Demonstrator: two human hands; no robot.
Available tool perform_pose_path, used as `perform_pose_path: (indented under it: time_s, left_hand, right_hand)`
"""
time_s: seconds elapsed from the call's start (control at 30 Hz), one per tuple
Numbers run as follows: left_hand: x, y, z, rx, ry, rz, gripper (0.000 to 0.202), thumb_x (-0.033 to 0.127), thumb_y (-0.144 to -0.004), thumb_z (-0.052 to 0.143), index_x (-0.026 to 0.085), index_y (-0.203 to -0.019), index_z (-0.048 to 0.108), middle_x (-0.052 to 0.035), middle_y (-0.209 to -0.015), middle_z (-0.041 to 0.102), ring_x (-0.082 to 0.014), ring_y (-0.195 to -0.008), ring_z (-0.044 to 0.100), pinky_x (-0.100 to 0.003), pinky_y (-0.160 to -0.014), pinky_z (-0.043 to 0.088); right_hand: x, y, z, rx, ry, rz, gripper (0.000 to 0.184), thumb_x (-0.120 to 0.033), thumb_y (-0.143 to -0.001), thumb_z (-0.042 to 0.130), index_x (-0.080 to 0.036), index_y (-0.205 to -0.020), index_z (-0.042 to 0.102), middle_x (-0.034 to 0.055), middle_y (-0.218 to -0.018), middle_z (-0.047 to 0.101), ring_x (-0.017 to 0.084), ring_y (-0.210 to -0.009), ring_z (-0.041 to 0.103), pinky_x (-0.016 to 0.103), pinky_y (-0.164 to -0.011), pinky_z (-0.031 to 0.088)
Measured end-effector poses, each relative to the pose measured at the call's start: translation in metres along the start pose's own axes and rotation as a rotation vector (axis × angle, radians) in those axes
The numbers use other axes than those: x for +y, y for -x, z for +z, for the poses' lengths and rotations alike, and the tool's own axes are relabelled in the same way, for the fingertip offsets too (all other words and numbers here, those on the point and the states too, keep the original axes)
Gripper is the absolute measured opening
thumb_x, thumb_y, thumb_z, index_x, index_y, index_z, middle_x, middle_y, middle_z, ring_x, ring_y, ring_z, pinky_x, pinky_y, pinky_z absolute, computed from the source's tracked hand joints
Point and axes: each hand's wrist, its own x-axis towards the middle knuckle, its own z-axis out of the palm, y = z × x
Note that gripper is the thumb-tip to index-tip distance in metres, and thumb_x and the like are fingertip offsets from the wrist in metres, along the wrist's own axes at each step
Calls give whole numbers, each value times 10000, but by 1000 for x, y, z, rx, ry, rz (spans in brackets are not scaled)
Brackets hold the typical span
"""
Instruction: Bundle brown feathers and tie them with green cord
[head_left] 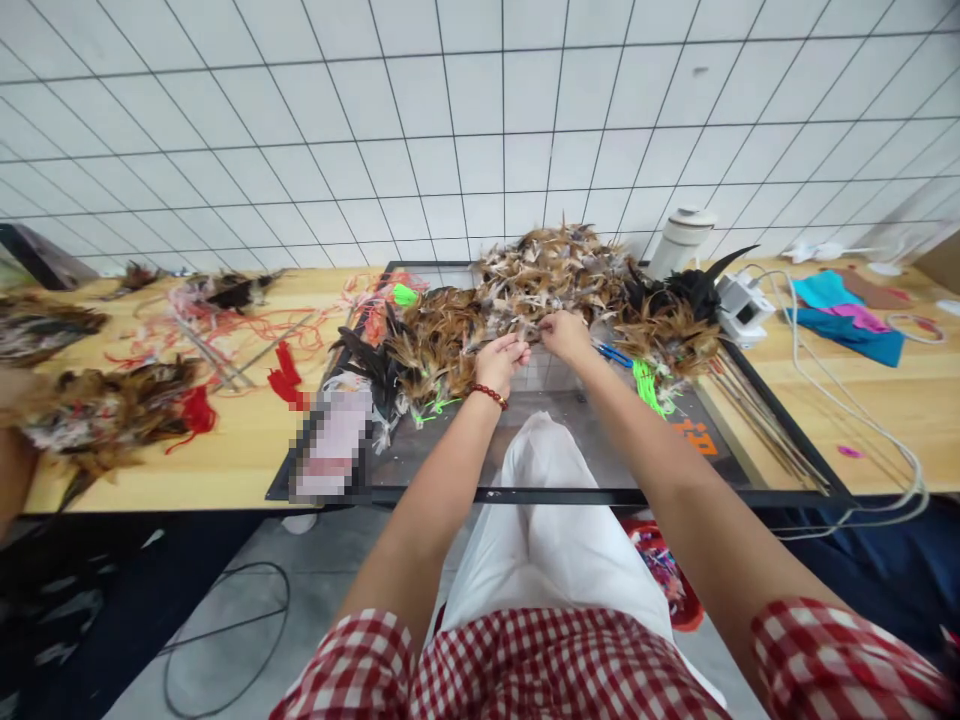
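My left hand (504, 362), with a beaded bracelet (491, 396) at the wrist, has its fingers pinched together in front of the feather pile. What lies in that pinch is too small to make out. Close beside it, my right hand (565, 334) is closed at the pile's front edge, its fingertips among pale feather bits. Brown and white loose feathers (559, 265) heap up behind both hands. To the left are bunched brown feathers (442, 335) with black feathers (377, 372); more brown feathers (679, 335) lie right. Blue snips (615, 355) rest by my right forearm.
A black-framed glass panel (450, 470) lies on the wooden table (817, 400). Green cords (649, 388), thin sticks (772, 420), a white adapter (744, 308) with cable and a white cylinder (681, 240) are right. Red strings (285, 375) and feather bundles (112, 410) are left.
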Motion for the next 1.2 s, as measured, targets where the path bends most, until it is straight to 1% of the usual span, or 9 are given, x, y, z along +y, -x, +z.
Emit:
perform_pose_path:
  time_s: [0.13, 0.27, 0.33, 0.43, 0.53, 0.67, 0.8, 0.9, 1.2]
  left_hand:
    - [8, 4, 0, -12, 126, -117, 142, -26, -881, 614, 115, -873, 631, -17, -699, 698, -61, -613, 652, -194, -722, 531]
    - [9, 5, 1, -29, 153, -133, 141, 49, -940, 597, 135, -828, 613, -15, -706, 688, -67, -627, 650, -205, -757, 532]
    - [9, 6, 1, -16, 125, -105, 144, 71, -956, 585, 139, -830, 596, -12, -702, 690, -72, -622, 653, -214, -743, 529]
    - [10, 5, 0, 4, 35, 0, 139, 82, -953, 596, 140, -826, 589, 0, -714, 695, -70, -624, 656, -219, -742, 526]
    - [13, 2, -2, 21, -91, 61, 148, 64, -925, 623, 134, -797, 599, 4, -710, 695, -70, -629, 659, -233, -774, 535]
    - [13, 0, -7, -1, -206, -34, 141, 54, -897, 642, 124, -777, 622, -28, -708, 714, -102, -640, 681, -288, -812, 558]
    - [8, -2, -6, 19, -329, -22, 184, 26, -888, 628, 122, -731, 623, -2, -634, 675, -77, -558, 631, -251, -721, 546]
    - [3, -3, -5, -7, -406, 8, 190, 20, -865, 646, 121, -704, 637, 7, -589, 648, -83, -530, 614, -239, -641, 529]
    - [-9, -12, -11, -46, -624, 97, 167, -25, -751, 729, 119, -672, 698, 28, -531, 632, -87, -506, 596, -224, -582, 511]
  right_hand:
    - [15, 17, 4, 122, -209, -42, 247, -278, -894, 618, -192, -1010, 818, 97, -1050, 803, 259, -1011, 719, 349, -893, 518]
    - [22, 38, 13, 206, -429, -152, 274, -284, -941, 535, -174, -990, 782, 79, -903, 779, 223, -840, 688, 328, -813, 509]
    - [21, 45, 17, 241, -388, -267, 280, -274, -956, 513, -181, -1020, 770, 94, -943, 770, 235, -883, 671, 342, -842, 497]
    - [19, 50, 19, 256, -188, -370, 312, -255, -979, 486, -198, -1099, 769, 119, -1008, 747, 260, -969, 628, 371, -861, 447]
    - [19, 53, 18, 247, -36, -357, 307, -272, -987, 500, -224, -1100, 781, 119, -998, 715, 275, -980, 572, 386, -815, 379]
    - [18, 56, 16, 253, 41, -355, 272, -283, -987, 526, -237, -1075, 780, 115, -1036, 684, 279, -1007, 529, 389, -819, 330]
    - [13, 58, 16, 235, 82, -382, 256, -283, -994, 533, -232, -1064, 774, 108, -1043, 680, 272, -1029, 523, 390, -854, 309]
    - [9, 59, 16, 228, 95, -392, 266, -282, -1006, 516, -232, -1054, 773, 105, -1025, 684, 265, -1014, 522, 393, -868, 295]
    - [7, 59, 18, 194, 91, -409, 266, -278, -1013, 514, -224, -1013, 774, 97, -1040, 717, 256, -1028, 557, 409, -929, 299]
